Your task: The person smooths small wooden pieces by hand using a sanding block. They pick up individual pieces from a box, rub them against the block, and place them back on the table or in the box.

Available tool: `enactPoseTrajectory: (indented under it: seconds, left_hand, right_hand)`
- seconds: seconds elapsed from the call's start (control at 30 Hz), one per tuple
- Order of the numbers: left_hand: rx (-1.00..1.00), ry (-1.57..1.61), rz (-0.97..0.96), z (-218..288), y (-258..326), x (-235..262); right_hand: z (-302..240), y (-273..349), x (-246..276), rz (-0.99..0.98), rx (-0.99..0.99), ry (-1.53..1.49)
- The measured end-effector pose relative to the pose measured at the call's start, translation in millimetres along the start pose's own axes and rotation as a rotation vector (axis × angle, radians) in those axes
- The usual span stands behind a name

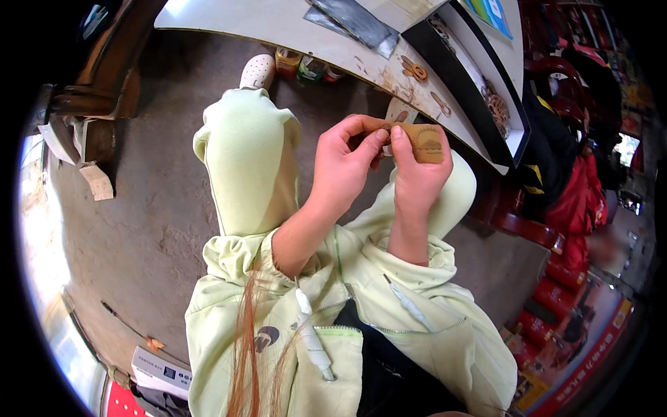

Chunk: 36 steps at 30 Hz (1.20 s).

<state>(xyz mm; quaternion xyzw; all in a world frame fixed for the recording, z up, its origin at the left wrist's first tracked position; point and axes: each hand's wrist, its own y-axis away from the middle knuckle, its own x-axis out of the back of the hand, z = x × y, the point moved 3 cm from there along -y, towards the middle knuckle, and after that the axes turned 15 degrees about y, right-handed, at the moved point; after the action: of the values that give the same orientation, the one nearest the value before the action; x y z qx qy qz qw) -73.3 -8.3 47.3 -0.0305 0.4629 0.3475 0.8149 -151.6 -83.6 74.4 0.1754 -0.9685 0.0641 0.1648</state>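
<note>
A small flat wooden piece (425, 142), light brown with a dark engraved pattern, is held up above my knees. My right hand (415, 175) grips it from below, thumb pressed on its left part. My left hand (344, 161) pinches the piece's left end between thumb and fingers. Both forearms come out of pale green sleeves, and my legs in pale green trousers (249, 156) lie below the hands.
A white worktable (299, 31) curves across the top, with small wooden cutouts (415, 69), a grey sheet (358, 21) and a black-edged tray (479, 90) on it. Jars (306, 68) stand under its edge. Red chairs (556, 236) are at the right, a wooden stand (90, 104) at the left.
</note>
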Motion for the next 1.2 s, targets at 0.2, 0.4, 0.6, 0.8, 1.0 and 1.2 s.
enactPoseTrajectory:
  seconds: [0.2, 0.4, 0.6, 0.8, 1.0, 1.2]
  left_hand:
    - [-0.032, -0.040, -0.018, -4.0, -0.4, 0.2]
    - [-0.062, -0.050, -0.001, -3.1, -1.0, 1.0]
    - [-0.063, -0.119, 0.003, -1.3, 1.1, 1.2]
    - [-0.046, -0.105, -0.021, -3.1, 4.1, 0.1]
    - [-0.025, -0.066, -0.026, -1.9, 4.0, -1.2]
    - [0.020, -0.009, -0.013, 0.9, 1.8, -1.4]
  right_hand:
    - [-9.7, -2.6, -1.2, 0.082, -0.049, -0.015]
    - [4.4, -2.9, -1.6, 0.064, -0.061, -0.031]
    - [9.3, 3.3, -2.8, 0.081, -0.068, -0.005]
    - [-0.9, -3.9, 3.4, 0.086, -0.029, 0.011]
    - [-7.9, -7.8, 2.4, 0.074, -0.016, -0.002]
    - [0.0, -4.5, 0.1, 0.100, -0.028, 0.048]
